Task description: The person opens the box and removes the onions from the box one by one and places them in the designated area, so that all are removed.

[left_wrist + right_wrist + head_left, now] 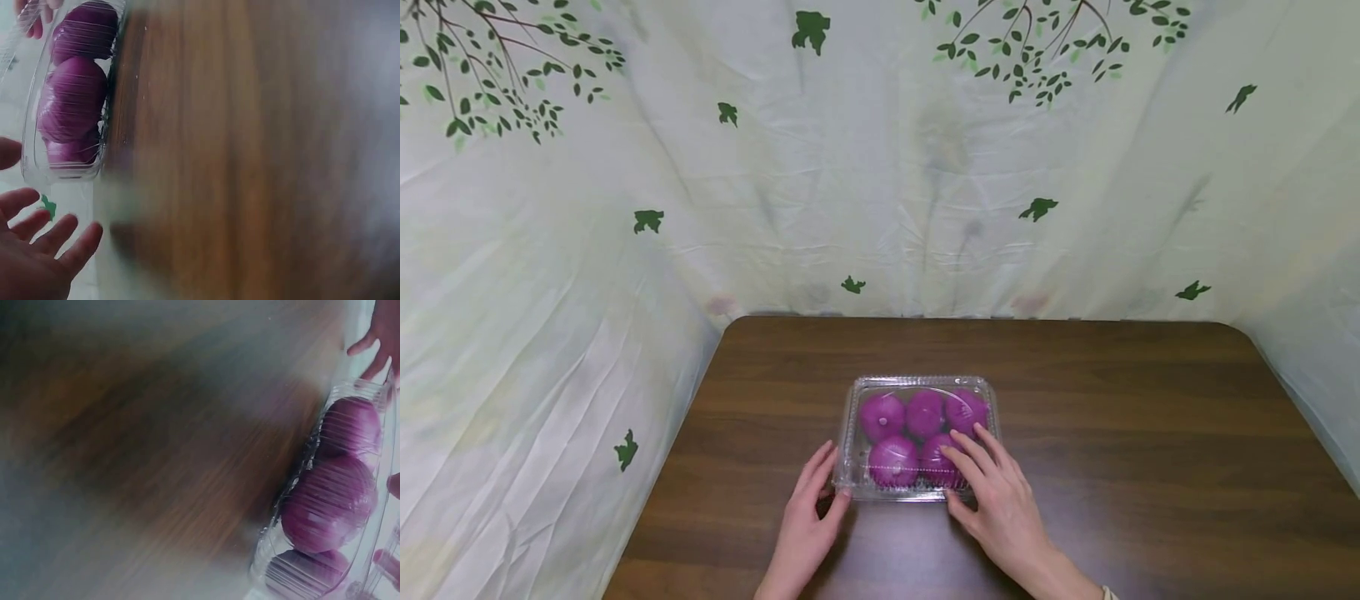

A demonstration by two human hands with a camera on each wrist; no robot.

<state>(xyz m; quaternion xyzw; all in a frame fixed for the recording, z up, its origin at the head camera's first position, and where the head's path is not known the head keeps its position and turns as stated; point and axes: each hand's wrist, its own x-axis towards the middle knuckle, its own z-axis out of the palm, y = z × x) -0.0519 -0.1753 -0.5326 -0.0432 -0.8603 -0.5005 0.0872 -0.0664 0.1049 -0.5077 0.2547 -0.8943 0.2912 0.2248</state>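
Observation:
A clear plastic clamshell box (859,387) sits on the table, holding several shiny purple, round, onion-like things (882,417). At the box's front left corner is my left hand (808,517), thumb by the front edge and fingers along the left side. In the left wrist view, that hand's fingers (81,247) are spread and look extended. My right hand (1003,504) lies over the front right part of the lid, fingers extended, thumb at the front edge. It hides the box's front right corner. Whether the lid is fully closed, I cannot tell.
The brown wooden table (1112,433) has rounded far corners. Behind it and along both sides hangs a pale cloth (880,167) printed with green leaves and branches.

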